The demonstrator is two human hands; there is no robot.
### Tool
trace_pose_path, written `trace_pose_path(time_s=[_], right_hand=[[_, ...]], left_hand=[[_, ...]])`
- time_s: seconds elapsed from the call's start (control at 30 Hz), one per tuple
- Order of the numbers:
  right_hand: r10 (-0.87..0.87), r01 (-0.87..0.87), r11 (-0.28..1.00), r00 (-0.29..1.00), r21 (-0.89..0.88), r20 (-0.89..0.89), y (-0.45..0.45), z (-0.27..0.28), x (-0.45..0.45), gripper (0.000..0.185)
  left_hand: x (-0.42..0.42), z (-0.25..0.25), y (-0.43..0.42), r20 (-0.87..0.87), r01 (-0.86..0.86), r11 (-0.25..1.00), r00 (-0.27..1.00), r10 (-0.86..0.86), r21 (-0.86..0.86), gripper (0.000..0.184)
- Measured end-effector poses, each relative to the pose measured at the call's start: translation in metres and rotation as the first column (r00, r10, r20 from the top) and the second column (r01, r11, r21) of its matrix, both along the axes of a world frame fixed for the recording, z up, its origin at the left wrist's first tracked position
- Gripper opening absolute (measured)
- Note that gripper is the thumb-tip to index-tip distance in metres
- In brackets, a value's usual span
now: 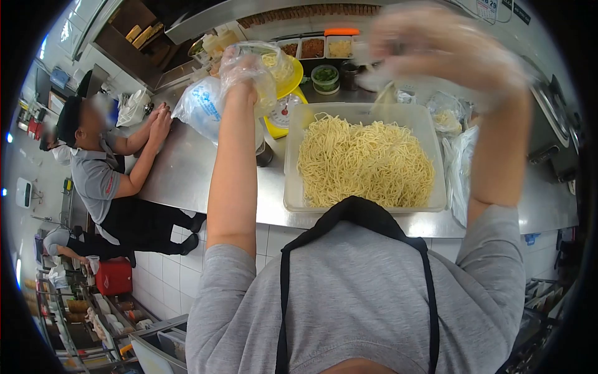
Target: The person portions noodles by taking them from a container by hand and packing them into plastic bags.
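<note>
My left hand, in a clear plastic glove, grips a clear plastic bag with some noodles in it. The bag rests over the yellow plate of a kitchen scale. Raised at the upper right, my right hand is also gloved and smeared by motion, so its fingers and anything in them cannot be made out. Below and between my arms stands a translucent plastic tub holding a big heap of yellow noodles.
Behind the tub are small trays of toppings, an orange-handled tool and a round container of chopped greens. Plastic bags lie right of the tub. A co-worker leans on the steel counter at left.
</note>
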State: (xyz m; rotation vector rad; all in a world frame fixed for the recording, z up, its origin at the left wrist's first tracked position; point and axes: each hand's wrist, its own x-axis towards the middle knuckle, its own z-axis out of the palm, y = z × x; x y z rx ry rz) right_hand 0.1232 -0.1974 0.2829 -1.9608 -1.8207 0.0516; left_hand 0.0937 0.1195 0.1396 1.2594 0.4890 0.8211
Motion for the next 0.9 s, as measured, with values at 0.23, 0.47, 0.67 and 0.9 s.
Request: trace_pose_path(time_s=[0.23,0.47,0.67,0.9], right_hand=[[-0.126,0.129,0.992,0.979,-0.007,0.161,0.212,-0.097,0.044,0.021],[-0.231,0.235,0.969,0.971,-0.08,0.061,0.232,-0.11,0.045,0.02],[-0.221,0.192,0.942,0.972,0.277,0.077,0.24,-0.098,0.061,0.012],[0.078,0.216,0.803,0.886,0.556,-0.457,0.193,-0.023,0.008,0.017]], left_hand=[[0.003,-0.001,0.002,-0.001,0.012,1.0,1.0,-0.012,0.001,0.068],[0.002,-0.002,0.004,0.068,-0.021,0.998,0.997,0.025,-0.064,0.059],[0.018,-0.012,0.011,0.179,0.25,0.965,0.949,-0.26,0.076,0.049],[0.014,-0.014,0.0,-0.262,0.036,0.526,0.894,0.363,0.85,0.037]])
